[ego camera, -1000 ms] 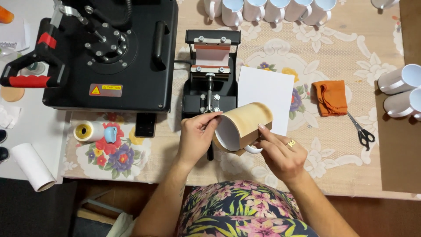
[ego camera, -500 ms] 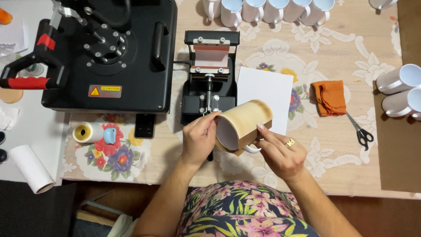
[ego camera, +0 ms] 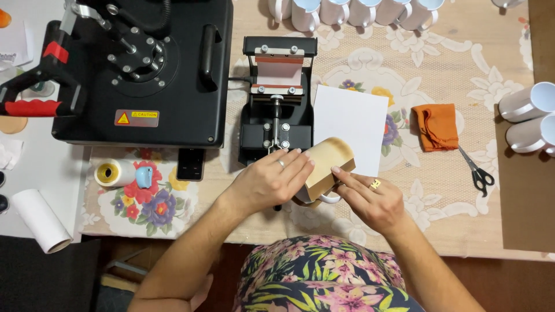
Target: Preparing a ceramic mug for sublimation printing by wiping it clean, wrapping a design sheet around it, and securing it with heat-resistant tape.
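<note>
two hands meet on one paper-wrapped mug (ego camera: 325,167), which sits just in front of the small mug press (ego camera: 277,98) and touches the near corner of the white sheet (ego camera: 352,124). the mug lies tilted, its long axis running from the press-side right down toward the person. the left hand (ego camera: 272,180) is over its open end, fingers together and curled across the rim; the right hand (ego camera: 373,202) touches the lower side, fingers loosely together. the left hand hides the mug's mouth, only a sliver of the handle shows, and how firmly either hand grips is unclear.
</note>
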